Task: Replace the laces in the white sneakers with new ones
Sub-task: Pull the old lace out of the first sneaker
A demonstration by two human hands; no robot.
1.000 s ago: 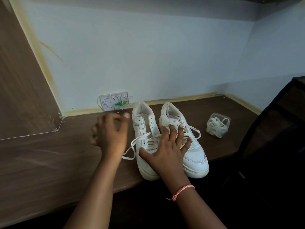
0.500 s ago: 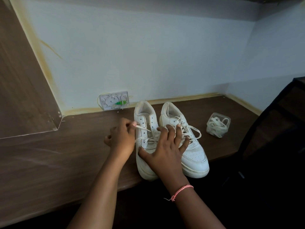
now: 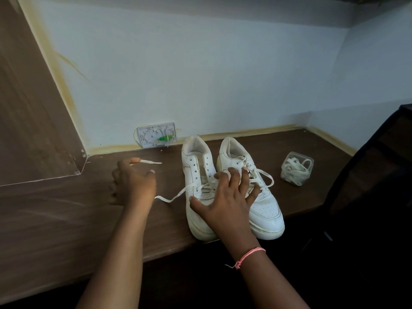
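White sneakers stand side by side on the brown counter [image 3: 55,219], toes toward the near edge. Across both lies the right hand [image 3: 225,201], its fingers [image 3: 246,177] spread and nearly straight: the thumb rests on the toe of the left sneaker [image 3: 198,186], the other fingers reach over its tongue onto the laced front of the right sneaker [image 3: 252,188]. That hand presses down and grips nothing. The left sneaker's upper eyelets are bare; its lace [image 3: 174,196] is threaded only through the lower ones, and one loose stretch trails off to the left onto the counter. The left hand [image 3: 133,184] is raised just left of the sneakers, clear of them, pinching the lace tip [image 3: 150,161] between thumb and forefinger, the other fingers curled. Right of the pair, well apart, a small clear tub [image 3: 296,168] holds a bundle of white laces. A white wall plate [image 3: 157,134] sits behind, against the wall.
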